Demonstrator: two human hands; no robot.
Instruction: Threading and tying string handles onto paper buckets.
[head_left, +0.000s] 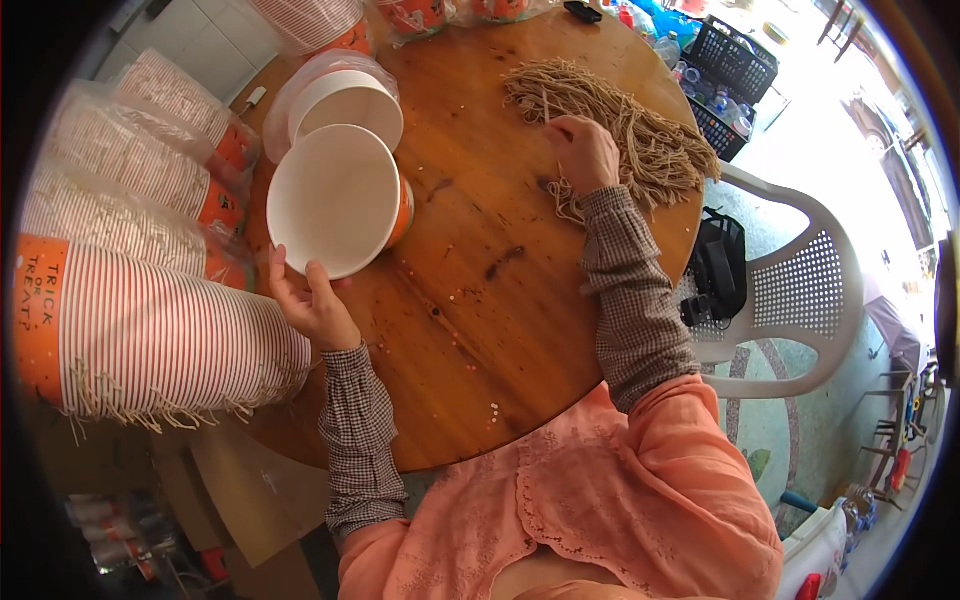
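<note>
The left hand [315, 300] holds a white paper bowl [335, 200] by its near rim, fingers curled over the edge and thumb beneath, so that the bowl tips up on its side with its open mouth facing the camera; an orange outer wall shows at its right edge. The bowl sits at the left part of a round wooden table [480, 330]. Just behind it lies a second white bowl [345, 105] inside clear plastic wrap. The right hand [585, 155] rests across the table on a heap of tan straw-like strands [625, 125], its fingers bent and pinching a few strands at the heap's near edge. The two hands are well apart. To the left, long stacks of striped orange-and-white bowls [150, 330] lie on their sides in plastic sleeves. A white plastic chair [800, 290] stands to the right of the table with a black bag [718, 265] on its seat.
</note>
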